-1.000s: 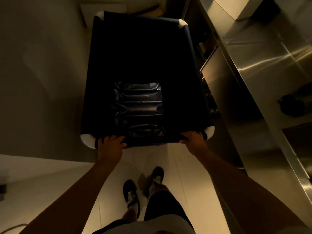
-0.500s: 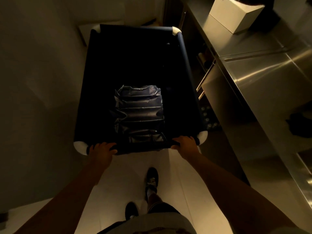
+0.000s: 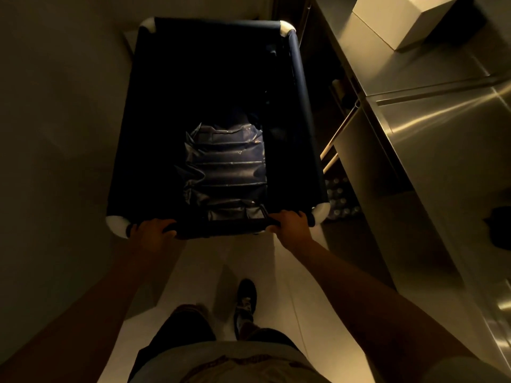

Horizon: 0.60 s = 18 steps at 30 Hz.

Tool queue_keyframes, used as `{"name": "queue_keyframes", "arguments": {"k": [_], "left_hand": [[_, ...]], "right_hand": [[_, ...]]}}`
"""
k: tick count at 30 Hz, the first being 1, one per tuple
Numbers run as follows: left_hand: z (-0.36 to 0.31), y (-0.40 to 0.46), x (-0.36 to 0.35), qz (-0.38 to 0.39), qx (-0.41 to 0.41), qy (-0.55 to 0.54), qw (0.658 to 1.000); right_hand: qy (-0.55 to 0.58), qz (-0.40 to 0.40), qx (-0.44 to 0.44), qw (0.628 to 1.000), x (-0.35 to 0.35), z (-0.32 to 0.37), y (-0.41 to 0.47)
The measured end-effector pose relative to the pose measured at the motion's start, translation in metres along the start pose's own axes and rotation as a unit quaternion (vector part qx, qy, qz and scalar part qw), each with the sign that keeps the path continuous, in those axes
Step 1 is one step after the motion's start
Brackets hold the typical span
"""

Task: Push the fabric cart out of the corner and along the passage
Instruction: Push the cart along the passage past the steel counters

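Note:
The fabric cart [image 3: 301, 106] is a deep dark-blue bin with white corner pieces, standing straight ahead of me in a dim, narrow space. A creased dark plastic bag [image 3: 226, 172] lies at its bottom near my side. My left hand [image 3: 150, 232] grips the near rim close to the left white corner. My right hand [image 3: 290, 223] grips the same rim close to the right corner. Both arms reach forward, and one shoe [image 3: 244, 302] shows on the pale floor below.
A plain wall [image 3: 55, 134] runs close along the cart's left side. A stainless steel counter [image 3: 428, 134] runs along the right, with a white box [image 3: 401, 20] on it and shelves with bottles [image 3: 340, 194] below. Pale floor [image 3: 276, 272] lies underfoot.
The cart has rolled forward with both hands holding its near rim. The counter and white box have slid nearer and lower in view as I stepped ahead.

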<state>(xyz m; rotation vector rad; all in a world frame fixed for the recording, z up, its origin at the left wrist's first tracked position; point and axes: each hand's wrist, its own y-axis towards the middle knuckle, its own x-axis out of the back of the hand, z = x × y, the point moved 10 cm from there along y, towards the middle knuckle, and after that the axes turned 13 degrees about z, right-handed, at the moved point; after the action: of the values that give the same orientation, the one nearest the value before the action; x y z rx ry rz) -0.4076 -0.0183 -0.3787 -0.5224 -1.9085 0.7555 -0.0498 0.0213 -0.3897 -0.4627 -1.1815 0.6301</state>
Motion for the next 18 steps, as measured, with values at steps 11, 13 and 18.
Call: {"name": "queue_keyframes", "arguments": {"k": [11,13,18], "left_hand": [[-0.005,0.057,0.034,0.009,0.016,0.013,1.0],[-0.006,0.06,0.041,-0.008,0.027,0.019,0.999],[-0.006,0.086,0.053,0.052,0.018,0.022,0.998]], "right_hand": [[0.007,-0.005,-0.016,1.0,0.039,0.009,0.045],[0.009,-0.007,-0.018,1.0,0.044,0.012,0.05],[0.02,-0.026,-0.026,0.999,0.057,0.021,0.059]]}}
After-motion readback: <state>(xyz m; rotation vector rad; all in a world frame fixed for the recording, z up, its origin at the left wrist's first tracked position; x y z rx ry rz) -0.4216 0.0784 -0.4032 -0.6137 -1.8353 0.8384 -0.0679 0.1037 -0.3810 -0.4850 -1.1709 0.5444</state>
